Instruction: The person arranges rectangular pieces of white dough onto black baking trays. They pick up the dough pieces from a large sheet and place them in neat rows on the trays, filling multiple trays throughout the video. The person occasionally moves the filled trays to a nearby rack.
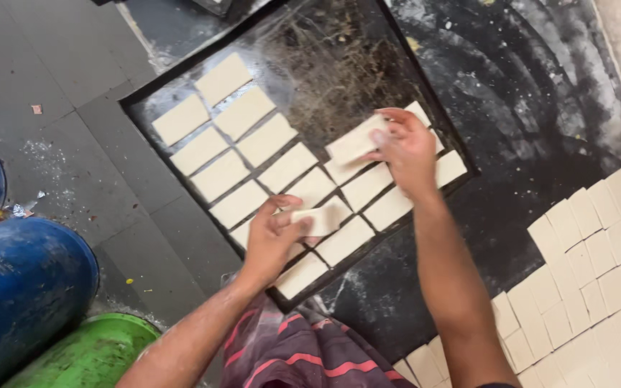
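Head view, looking down at a dark work surface (540, 93) dusted with flour. A black baking tray (325, 50) sits tilted across the middle, its lower half filled with pale rectangular dough pieces (242, 113) laid in diagonal rows, the upper right part bare and scuffed.

Left hand (271, 241) is over the tray's near edge, fingers curled closed around a small dough slab (318, 219), thumb on top, slab held just above the pieces already laid there. Right hand (407, 147) is over the tray's right side, fingers pinched on a longer dough piece (353, 140), which is tilted and lifted off the row below it; a few laid pieces show past the knuckles towards the tray's right rim.

Both forearms come in from the bottom of the frame, flour on the left one. Between them, a striped purple and red cloth (303, 356) over the person's lap.

Lower right: a large sheet of cut dough squares (598, 266) lies on the work surface, well apart from the tray.

Left edge: two blue barrels (16, 287) stand on the grey tiled floor (59, 79), a green basin (95, 356) just beside the nearer one.
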